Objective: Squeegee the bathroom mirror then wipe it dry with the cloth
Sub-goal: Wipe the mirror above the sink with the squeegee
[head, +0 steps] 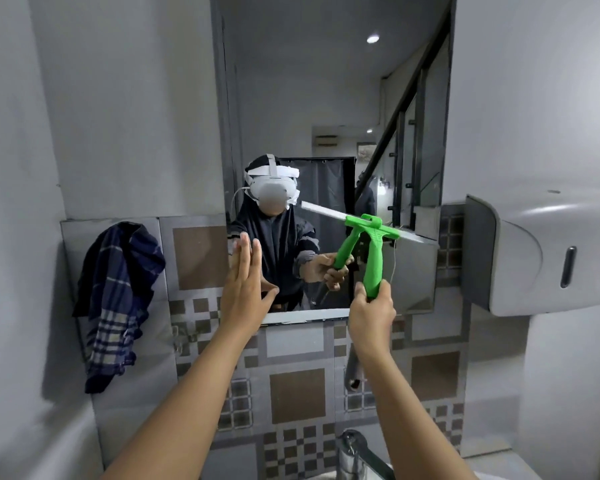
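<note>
A bathroom mirror (326, 98) hangs on the wall above a tap (352, 452). The right hand (371, 315) is clenched around the green handle of a squeegee (373, 252), whose blade lies slantwise across the mirror's lower right part, handle pointing down. The left hand (245, 284) is released, flat, fingers up, at the mirror's lower left edge. A checked cloth (118, 299) hangs left of the mirror, nearer the left hand.

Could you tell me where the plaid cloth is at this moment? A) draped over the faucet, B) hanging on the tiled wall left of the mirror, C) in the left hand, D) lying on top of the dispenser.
B: the plaid cloth hangs on the tiled wall left of the mirror, while the left hand is open and empty.
</note>
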`<state>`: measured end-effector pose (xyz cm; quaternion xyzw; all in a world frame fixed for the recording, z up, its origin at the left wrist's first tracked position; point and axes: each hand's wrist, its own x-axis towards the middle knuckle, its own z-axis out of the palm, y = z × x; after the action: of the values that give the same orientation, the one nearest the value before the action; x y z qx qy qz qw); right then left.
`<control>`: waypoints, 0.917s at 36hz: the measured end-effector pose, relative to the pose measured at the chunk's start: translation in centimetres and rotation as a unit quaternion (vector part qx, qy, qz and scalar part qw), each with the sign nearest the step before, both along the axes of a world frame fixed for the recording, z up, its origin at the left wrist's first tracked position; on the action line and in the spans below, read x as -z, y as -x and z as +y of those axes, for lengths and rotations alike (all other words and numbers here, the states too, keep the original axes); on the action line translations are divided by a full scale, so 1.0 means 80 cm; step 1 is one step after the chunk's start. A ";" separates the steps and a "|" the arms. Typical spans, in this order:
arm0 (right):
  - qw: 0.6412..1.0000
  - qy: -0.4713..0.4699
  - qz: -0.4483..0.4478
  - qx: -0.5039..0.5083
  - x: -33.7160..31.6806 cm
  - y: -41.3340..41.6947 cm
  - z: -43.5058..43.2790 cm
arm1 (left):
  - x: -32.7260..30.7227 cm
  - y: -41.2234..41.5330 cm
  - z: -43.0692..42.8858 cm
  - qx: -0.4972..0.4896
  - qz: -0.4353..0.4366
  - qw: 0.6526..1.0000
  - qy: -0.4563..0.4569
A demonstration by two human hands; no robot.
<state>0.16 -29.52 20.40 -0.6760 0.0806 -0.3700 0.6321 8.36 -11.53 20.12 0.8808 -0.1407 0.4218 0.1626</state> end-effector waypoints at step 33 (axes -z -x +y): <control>0.959 0.283 -0.022 0.015 -0.012 -0.016 0.079 | 0.074 -0.005 -0.013 0.012 -0.027 0.994 0.110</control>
<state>1.47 -23.24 21.33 -0.8177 -0.0308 -0.4017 0.4111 8.80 -12.54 14.21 0.8442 -0.1088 0.4561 0.2596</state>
